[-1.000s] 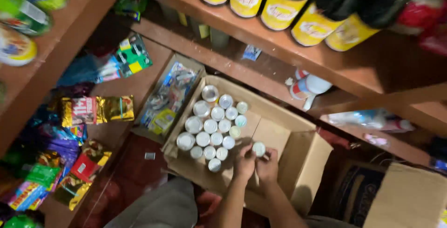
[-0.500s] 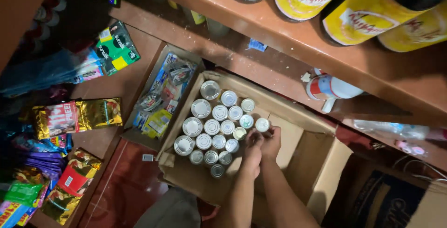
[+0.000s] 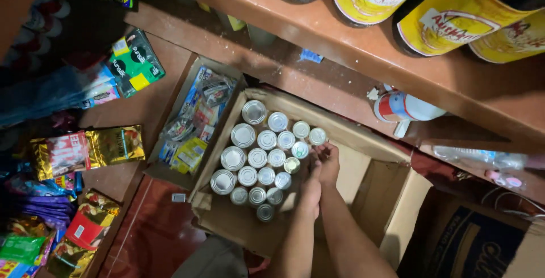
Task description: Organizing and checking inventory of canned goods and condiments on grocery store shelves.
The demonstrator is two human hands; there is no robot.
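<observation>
Head view: left hand [image 3: 310,186] and right hand [image 3: 328,161] pressed side by side inside cardboard box [image 3: 392,210], fingers curled at edge of silver cans [image 3: 258,156]; exact grip unclear. Cans upright, clustered in box's left half. Snack packets [image 3: 85,150] nearby.

Shelving: brown wooden shelf [image 3: 340,34] across top, carrying large dark bottles with yellow labels [image 3: 448,22] | Lower shelf [image 3: 142,102]: wooden, dusty, stocked with bright sachet packets [image 3: 133,62] | Floor [image 3: 153,238]: dark red tile, lower left | Light: dim, corners in shadow
</observation>
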